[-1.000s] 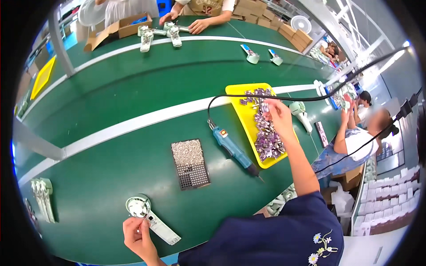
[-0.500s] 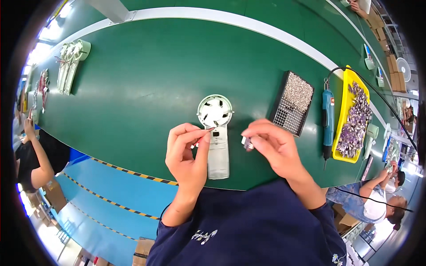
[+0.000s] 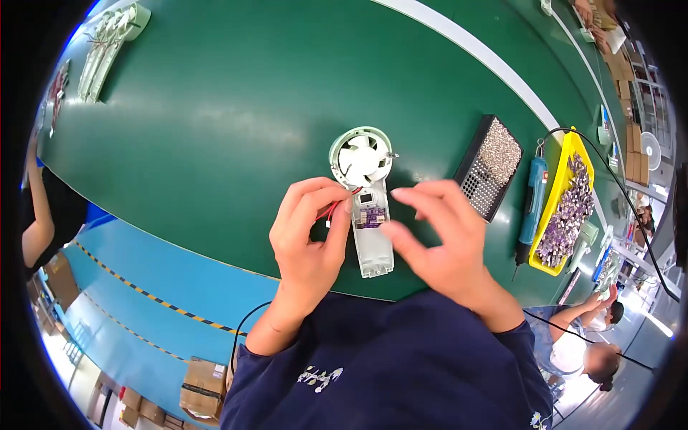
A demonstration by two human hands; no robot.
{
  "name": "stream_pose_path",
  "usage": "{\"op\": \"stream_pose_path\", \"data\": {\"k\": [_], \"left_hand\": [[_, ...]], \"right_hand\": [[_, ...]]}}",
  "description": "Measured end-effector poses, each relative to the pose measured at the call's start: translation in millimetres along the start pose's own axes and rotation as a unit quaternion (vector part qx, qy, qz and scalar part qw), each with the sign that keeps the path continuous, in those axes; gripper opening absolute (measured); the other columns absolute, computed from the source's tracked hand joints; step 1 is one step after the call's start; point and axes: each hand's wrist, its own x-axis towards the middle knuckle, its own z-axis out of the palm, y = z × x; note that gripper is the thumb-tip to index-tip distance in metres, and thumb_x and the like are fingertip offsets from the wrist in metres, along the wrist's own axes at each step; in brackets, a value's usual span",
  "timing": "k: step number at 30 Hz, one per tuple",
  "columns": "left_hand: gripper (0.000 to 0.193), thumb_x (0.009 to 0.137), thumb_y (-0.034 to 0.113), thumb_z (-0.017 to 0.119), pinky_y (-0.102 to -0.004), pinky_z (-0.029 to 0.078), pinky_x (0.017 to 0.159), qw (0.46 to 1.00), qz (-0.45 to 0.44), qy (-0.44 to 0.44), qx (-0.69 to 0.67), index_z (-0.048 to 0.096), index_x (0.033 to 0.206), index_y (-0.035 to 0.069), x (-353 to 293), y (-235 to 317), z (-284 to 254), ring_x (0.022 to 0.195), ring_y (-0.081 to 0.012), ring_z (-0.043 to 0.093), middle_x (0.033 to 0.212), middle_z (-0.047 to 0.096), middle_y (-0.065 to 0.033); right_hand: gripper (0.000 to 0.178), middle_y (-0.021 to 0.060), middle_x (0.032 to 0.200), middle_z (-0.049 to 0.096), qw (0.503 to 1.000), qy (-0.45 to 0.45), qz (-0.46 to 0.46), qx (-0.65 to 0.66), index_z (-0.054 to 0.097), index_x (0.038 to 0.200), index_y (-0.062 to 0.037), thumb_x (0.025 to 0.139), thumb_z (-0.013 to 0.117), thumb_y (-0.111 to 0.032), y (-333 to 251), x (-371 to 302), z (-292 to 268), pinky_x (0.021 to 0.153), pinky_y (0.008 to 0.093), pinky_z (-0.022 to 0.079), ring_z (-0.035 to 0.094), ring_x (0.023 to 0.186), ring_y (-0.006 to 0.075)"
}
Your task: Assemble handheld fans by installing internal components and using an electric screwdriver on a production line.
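Note:
A pale green handheld fan half (image 3: 374, 252) lies on the green table in front of me, its white blades (image 3: 362, 159) at the far end. In its handle sits a small purple circuit board (image 3: 372, 218). My left hand (image 3: 304, 233) is closed in a pinch at the handle's left side, on red wires (image 3: 330, 211) with a small white plug. To the right of the board my right hand (image 3: 451, 244) is open, thumb and fingers apart. Its thumb tip is close to the board; I cannot tell whether they touch.
Right of my hands stand a black tray of screws (image 3: 494, 161), a blue electric screwdriver (image 3: 533, 204) with a cable, and a yellow bin (image 3: 552, 266) of circuit boards. Several fan housings (image 3: 107, 54) lie at the far left. Other people sit at both sides.
The circuit board has gone from my right hand into the fan handle, and that hand has opened. My left hand still pinches the wires. The whole view has shifted.

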Motion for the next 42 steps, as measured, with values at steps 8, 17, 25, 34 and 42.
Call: {"op": "stream_pose_path", "data": {"k": [8, 17, 25, 34, 42], "left_hand": [[0.018, 0.082, -0.011, 0.070, -0.0274, 0.057, 0.068, 1.000, 0.006, -0.004, -0.009, 0.067, 0.097, -0.001, 1, 1, 1, 0.081, -0.0190, 0.068, 0.099, 0.066, -0.0112], [0.018, 0.082, -0.012, 0.070, -0.0273, 0.057, 0.068, 1.000, 0.004, -0.003, -0.012, 0.067, 0.096, -0.002, 1, 0, 0, 0.081, -0.0189, 0.068, 0.098, 0.066, -0.0112], [0.015, 0.084, -0.010, 0.070, -0.0254, 0.056, 0.068, 1.000, 0.013, -0.002, -0.010, 0.067, 0.096, -0.003, 1, -3, 0, 0.082, -0.0161, 0.067, 0.101, 0.066, -0.0109], [0.013, 0.086, -0.009, 0.069, -0.0241, 0.056, 0.070, 1.000, 0.015, -0.010, -0.007, 0.067, 0.097, -0.003, 2, -2, -1, 0.085, -0.0139, 0.067, 0.103, 0.066, -0.0110], [0.014, 0.086, -0.009, 0.070, -0.0242, 0.056, 0.071, 1.000, 0.014, -0.008, -0.014, 0.067, 0.098, -0.003, 2, -3, -1, 0.086, -0.0146, 0.067, 0.102, 0.066, -0.0109]], "right_hand": [[0.035, 0.0027, 0.100, 0.056, 0.997, -0.079, -0.003, 0.020, 0.072, 0.107, -0.0086, 0.075, 0.084, -0.010, 5, -5, 7, 0.058, 0.0283, 0.048, 0.058, 0.066, 0.0141], [0.024, 0.0064, 0.108, 0.059, 0.956, -0.142, 0.128, 0.223, 0.067, 0.108, 0.0020, 0.085, 0.072, 0.002, 26, -2, -20, 0.084, 0.0259, 0.045, 0.057, 0.096, 0.0131], [0.011, 0.0125, 0.112, 0.062, 0.934, -0.112, 0.200, 0.273, 0.070, 0.102, 0.0008, 0.092, 0.067, 0.000, 12, -4, -22, 0.083, 0.0273, 0.049, 0.061, 0.095, 0.0146], [0.035, 0.0173, 0.127, 0.059, 0.876, -0.099, 0.201, 0.428, 0.064, 0.123, 0.0078, 0.089, 0.070, 0.003, 20, 3, -21, 0.097, 0.0372, 0.055, 0.066, 0.111, 0.0251], [0.038, 0.0129, 0.118, 0.063, 0.980, -0.116, 0.047, 0.152, 0.068, 0.119, 0.0008, 0.083, 0.075, 0.004, 13, 13, -2, 0.096, 0.0312, 0.049, 0.062, 0.108, 0.0205]]}}
